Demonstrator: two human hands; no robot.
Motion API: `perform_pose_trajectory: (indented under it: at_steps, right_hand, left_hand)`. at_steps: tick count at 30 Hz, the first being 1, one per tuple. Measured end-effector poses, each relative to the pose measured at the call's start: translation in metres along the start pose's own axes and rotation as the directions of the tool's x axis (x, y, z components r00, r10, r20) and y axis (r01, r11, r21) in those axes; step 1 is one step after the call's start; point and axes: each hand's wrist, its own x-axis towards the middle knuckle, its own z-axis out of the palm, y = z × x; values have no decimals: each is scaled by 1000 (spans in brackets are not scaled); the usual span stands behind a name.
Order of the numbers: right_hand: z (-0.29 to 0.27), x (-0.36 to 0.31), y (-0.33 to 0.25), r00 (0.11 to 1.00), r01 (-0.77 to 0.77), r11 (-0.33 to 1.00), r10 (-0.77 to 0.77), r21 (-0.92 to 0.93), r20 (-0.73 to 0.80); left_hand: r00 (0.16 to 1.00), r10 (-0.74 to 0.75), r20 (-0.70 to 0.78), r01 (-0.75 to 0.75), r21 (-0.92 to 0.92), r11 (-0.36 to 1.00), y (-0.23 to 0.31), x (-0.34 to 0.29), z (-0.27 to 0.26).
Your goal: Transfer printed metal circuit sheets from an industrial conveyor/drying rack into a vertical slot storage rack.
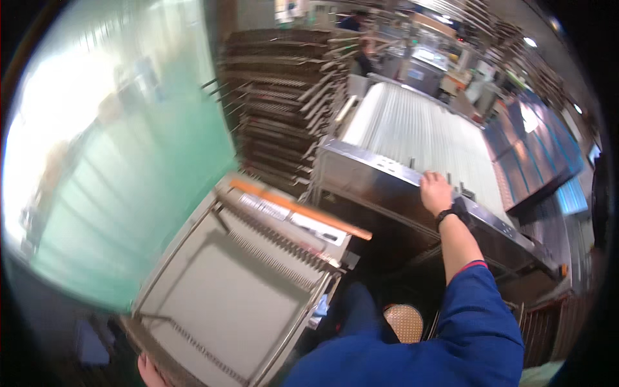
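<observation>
At the lower left, only part of my left hand [148, 371] shows, its fingers closed against the near outer edge of a wire-sided rack [303, 258]. The rack has toothed metal bars and sits on a pale grey cart top [232, 303]. My right arm reaches forward in a blue sleeve, a dark watch on the wrist. With its fingers curled, my right hand [436, 192] rests on the metal front rail [374, 160] of a conveyor. Ribbed white rollers or strips cover the conveyor bed [419, 122]. What lies under my right palm is hidden.
A translucent green curtain [187, 232] hangs at the left. Behind the cart rises a stack of racks [277, 97]. Copper-coloured panels with blue lines [532, 148] lean at the right. A round stool seat [404, 322] is below me. Another person [366, 61] stands farther back.
</observation>
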Motion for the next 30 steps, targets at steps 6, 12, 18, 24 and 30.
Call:
perform_pose_trajectory:
  at_steps: [6, 12, 18, 24, 30]
  right_hand:
    - [-20, 3, -16, 978, -150, 984, 133, 94, 162]
    - [-19, 0, -17, 995, -64, 990, 55, 125, 80]
    - [-12, -5, -6, 992, -110, 989, 104, 94, 71]
    - [-9, 2, -15, 998, -64, 992, 64, 104, -2]
    - [-9, 0, -18, 995, -79, 990, 85, 119, -49]
  left_hand:
    - [976, -53, -211, 83, 138, 987, 6, -34, 31]
    - [996, -8, -93, 25, 180, 983, -22, 15, -21]
    - [980, 17, -198, 35, 257, 966, 9, -21, 44]
    - [989, 60, -138, -33, 190, 981, -29, 5, -22]
    - [973, 215, -81, -175, 341, 923, -52, 36, -59]
